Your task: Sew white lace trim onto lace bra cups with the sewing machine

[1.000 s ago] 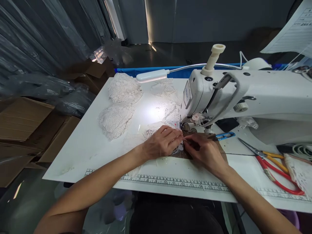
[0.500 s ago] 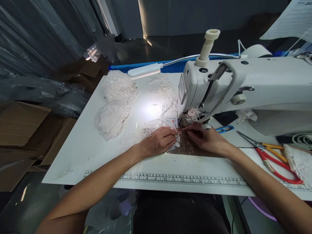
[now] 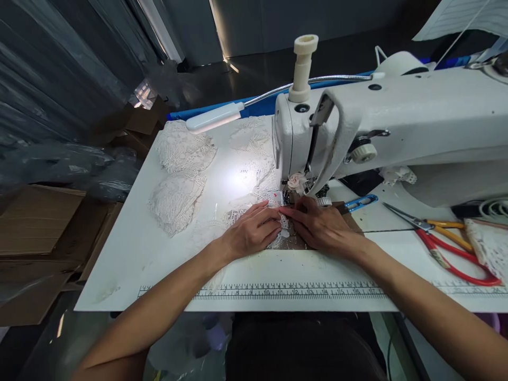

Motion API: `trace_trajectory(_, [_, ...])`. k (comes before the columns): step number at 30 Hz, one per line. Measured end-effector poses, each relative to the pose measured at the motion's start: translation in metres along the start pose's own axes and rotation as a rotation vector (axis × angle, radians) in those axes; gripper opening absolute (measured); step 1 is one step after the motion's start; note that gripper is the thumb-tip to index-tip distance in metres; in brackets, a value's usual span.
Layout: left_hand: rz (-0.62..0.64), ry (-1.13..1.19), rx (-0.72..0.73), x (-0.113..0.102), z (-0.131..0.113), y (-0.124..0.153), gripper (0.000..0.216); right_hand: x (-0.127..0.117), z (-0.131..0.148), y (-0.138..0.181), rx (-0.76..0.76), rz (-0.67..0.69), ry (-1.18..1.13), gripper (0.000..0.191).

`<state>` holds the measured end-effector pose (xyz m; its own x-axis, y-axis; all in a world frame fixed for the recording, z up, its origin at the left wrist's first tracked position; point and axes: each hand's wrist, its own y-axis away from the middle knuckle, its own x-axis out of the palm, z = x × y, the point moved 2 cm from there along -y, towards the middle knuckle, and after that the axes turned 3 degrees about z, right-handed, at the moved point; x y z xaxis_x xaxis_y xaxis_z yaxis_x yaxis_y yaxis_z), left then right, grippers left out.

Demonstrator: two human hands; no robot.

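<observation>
My left hand (image 3: pixel 249 232) and my right hand (image 3: pixel 319 226) lie side by side on a small white lace piece (image 3: pixel 281 230) over a brown patch of the table, just in front of the needle of a white sewing machine (image 3: pixel 381 121). Fingertips of both hands press the lace flat and nearly touch each other. A small pink fabric flower (image 3: pixel 295 181) sits on the machine head above the needle. The presser foot area is partly hidden by my fingers.
Heaps of white lace (image 3: pixel 177 180) lie at the table's left and back under a white gooseneck lamp (image 3: pixel 210 117). Blue thread snips (image 3: pixel 360 201), red and yellow-handled scissors (image 3: pixel 444 246) lie to the right. A printed ruler (image 3: pixel 278 291) runs along the front edge. Cardboard boxes (image 3: pixel 35 217) stand at left.
Both hands have pushed the lace piece forward, closer to the needle. My view has shifted right and down, so the machine appears further left.
</observation>
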<state>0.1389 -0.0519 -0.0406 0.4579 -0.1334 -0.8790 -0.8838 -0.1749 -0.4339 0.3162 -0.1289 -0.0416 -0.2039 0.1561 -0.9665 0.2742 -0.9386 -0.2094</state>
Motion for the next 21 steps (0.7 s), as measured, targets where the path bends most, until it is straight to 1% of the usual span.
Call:
trace_trajectory(4, [-0.028,0.018,0.028,0.0,0.001,-0.001,0.008,0.0,0.003,0.002,0.003,-0.007,0.01,0.041])
trace_trajectory(9, [-0.015,0.055,0.013,0.001,0.002,0.0,0.01,0.001,0.003,0.002,0.022,-0.009,-0.045,0.04])
trace_trajectory(12, [-0.007,0.065,0.003,0.002,0.002,0.0,0.012,0.002,0.001,0.003,0.03,-0.023,-0.132,0.04])
trace_trajectory(15, [-0.011,0.061,0.001,0.002,0.001,0.0,0.011,0.0,-0.002,0.008,0.029,-0.051,-0.273,0.04])
trace_trajectory(18, [-0.009,0.047,-0.007,0.002,0.0,0.0,0.012,-0.003,-0.005,0.014,-0.007,-0.039,-0.372,0.038])
trace_trajectory(21, [0.01,0.039,-0.023,0.004,0.0,0.001,0.014,-0.004,-0.004,0.017,-0.066,0.006,-0.359,0.036])
